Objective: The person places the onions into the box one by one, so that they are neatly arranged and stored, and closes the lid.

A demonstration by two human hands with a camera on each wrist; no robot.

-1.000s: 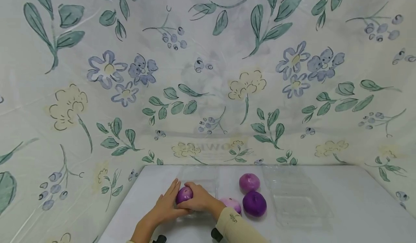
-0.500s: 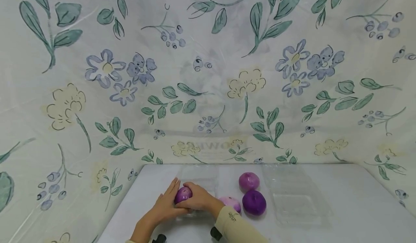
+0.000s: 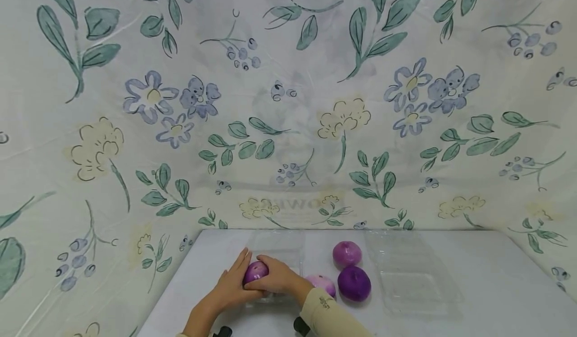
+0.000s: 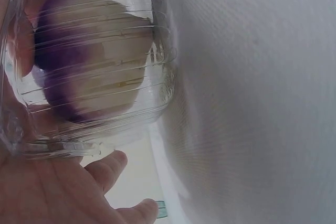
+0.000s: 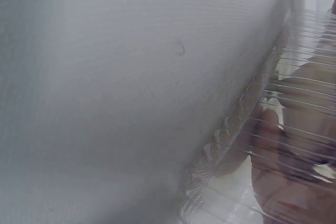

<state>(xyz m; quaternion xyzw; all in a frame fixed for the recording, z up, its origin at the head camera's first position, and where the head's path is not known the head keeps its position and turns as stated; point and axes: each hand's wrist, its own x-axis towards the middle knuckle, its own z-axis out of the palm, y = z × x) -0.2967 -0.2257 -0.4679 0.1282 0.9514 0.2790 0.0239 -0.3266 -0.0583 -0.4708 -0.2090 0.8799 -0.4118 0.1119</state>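
Observation:
A purple-and-white turnip (image 3: 255, 273) sits low in a clear plastic container (image 3: 288, 251) on the left half of the table. My right hand (image 3: 280, 276) grips the turnip from the right, thumb in front and index finger over its far side. Along its left side lies my left hand (image 3: 231, 283), fingers straight and pointing away, thumb stretched across the front. In the left wrist view the turnip (image 4: 100, 61) shows through the ribbed container wall (image 4: 165, 72), and the left palm is by its rim. The right wrist view shows the fingers (image 5: 268, 156) only through the plastic.
Right of the right hand lie a pale pink-purple turnip (image 3: 321, 284), a dark purple one (image 3: 354, 283) and a pinkish one (image 3: 347, 254). Another clear container (image 3: 419, 282) stands on the white table (image 3: 505, 287). A floral cloth (image 3: 288, 126) hangs behind.
Both hands keep the same hold around the turnip. Only the head view shifts very slightly.

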